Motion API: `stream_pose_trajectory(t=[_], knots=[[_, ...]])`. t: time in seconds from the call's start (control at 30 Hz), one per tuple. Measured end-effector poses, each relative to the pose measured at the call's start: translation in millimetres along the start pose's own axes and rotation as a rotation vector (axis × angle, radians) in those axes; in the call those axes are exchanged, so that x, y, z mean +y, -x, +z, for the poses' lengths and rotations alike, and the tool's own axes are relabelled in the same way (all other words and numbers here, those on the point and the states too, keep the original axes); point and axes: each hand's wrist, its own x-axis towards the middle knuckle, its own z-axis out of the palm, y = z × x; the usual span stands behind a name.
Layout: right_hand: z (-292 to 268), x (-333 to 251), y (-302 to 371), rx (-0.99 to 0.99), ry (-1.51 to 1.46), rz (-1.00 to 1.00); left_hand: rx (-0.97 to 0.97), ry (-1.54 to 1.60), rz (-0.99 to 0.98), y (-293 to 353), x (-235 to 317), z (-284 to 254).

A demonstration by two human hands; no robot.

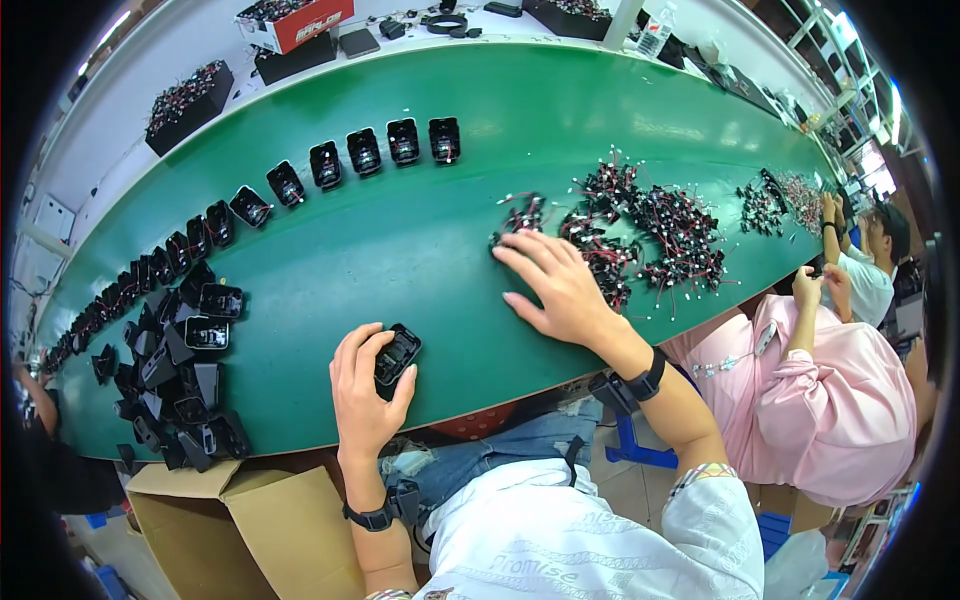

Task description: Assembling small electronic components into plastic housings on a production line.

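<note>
My left hand (368,388) is closed round the side of a black plastic housing (398,352), whose hollow inner side faces up near the table's front edge. Fingers outstretched, my right hand (557,285) reaches over a small clump of black parts with red wires (522,215), slightly blurred. Its fingertips cover the near side of that clump, and the thumb stands apart. Right beside it spreads a larger pile of similar wired parts (683,235). A curved row of black housings (364,151) with wired parts inside runs along the far side and down the left.
A heap of black housings (160,362) lies at the left on the green table (330,240). Below it stands an open cardboard box (235,525). A person in pink (830,395) sits close on my right, another person beyond. Black bins (190,105) line the back shelf.
</note>
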Motion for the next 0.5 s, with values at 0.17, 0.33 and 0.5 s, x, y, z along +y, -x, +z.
stream_pose_trajectory(t=[0.17,0.33,0.5], knots=[[-9.6,1.2,-1.0,0.025,-0.246,-0.063,0.027,0.036,-0.002,-0.8,-0.1,2.0],[-33.6,14.0,1.4,-0.095,-0.272,0.217,0.038,0.03,0.0,-0.9,1.5,1.3],[-25.2,-15.9,-23.3,-0.156,-0.174,-0.027,0.028,0.03,-0.01,-1.8,2.5,4.0]])
